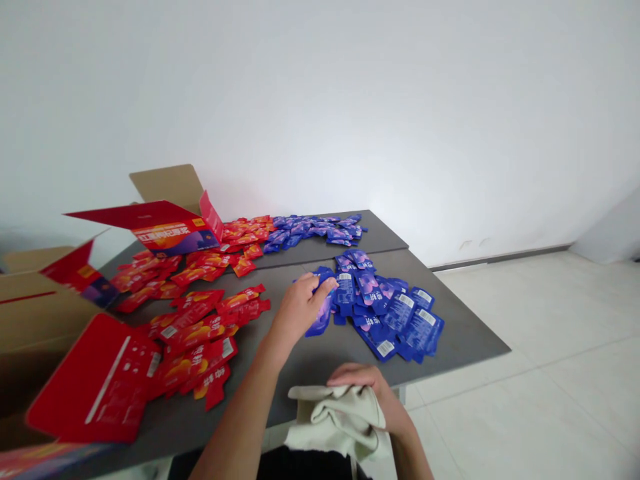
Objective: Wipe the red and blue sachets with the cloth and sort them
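Note:
My left hand [301,310] is over the near blue sachets, with its fingers closed on a blue sachet [320,319] that hangs below the palm. Just right of it lies a loose pile of blue sachets [395,313] with white barcode labels. My right hand [359,377] is nearer the table's front edge, gripping a crumpled cream cloth [340,420]. Red sachets [195,340] lie scattered to the left of my left hand, and neither hand touches them.
More red and blue sachets lie at the far end of the grey table [320,363]. Open cardboard boxes [35,320] with red printed flaps stand at the left, and a red carton [175,230] sits at the table's far left corner. A white wall and tiled floor surround the table.

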`<state>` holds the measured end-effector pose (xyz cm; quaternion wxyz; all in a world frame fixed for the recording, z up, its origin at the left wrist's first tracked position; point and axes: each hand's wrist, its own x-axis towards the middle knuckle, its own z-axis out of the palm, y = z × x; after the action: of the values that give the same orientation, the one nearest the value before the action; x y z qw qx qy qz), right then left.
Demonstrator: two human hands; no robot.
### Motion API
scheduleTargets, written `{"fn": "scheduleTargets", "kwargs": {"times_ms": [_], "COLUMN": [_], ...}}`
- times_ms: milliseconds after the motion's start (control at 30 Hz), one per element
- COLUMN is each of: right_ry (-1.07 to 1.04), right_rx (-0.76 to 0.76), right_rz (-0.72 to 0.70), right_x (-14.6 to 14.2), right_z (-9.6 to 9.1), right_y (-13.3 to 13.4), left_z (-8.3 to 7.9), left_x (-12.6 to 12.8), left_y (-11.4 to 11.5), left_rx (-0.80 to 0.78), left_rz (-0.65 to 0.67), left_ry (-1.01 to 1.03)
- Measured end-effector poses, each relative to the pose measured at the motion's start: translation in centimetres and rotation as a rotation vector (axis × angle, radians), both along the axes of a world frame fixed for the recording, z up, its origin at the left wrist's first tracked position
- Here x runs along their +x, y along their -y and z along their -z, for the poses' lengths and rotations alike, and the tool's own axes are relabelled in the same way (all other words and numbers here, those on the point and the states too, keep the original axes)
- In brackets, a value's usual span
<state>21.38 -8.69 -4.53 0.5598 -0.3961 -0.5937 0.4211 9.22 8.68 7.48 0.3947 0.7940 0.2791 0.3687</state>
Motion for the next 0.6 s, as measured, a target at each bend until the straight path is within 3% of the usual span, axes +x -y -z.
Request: {"fn": "scheduleTargets", "kwargs": {"times_ms": [233, 400, 600], "right_ry": [-0.032, -0.052, -0.084], "right_rx": [-0.023, -0.032, -0.023], "right_rz": [-0.047, -0.062, -0.078], "right_x": [-0.1, 0.0, 0.1], "right_z": [0.1, 0.1, -0.2], "right_y": [0.0, 0.0, 0.1], "left_z": [2.3, 2.9, 4.4], "left_x": [5.5, 9.6, 10.6], "left_y": [-2.4, -3.7, -4.0], "left_rx": [-0.355, -0.564, -0.717], "left_rz": [-0.109, -0.133, -0.151], "left_ry": [0.269, 0.407, 0.426]}}
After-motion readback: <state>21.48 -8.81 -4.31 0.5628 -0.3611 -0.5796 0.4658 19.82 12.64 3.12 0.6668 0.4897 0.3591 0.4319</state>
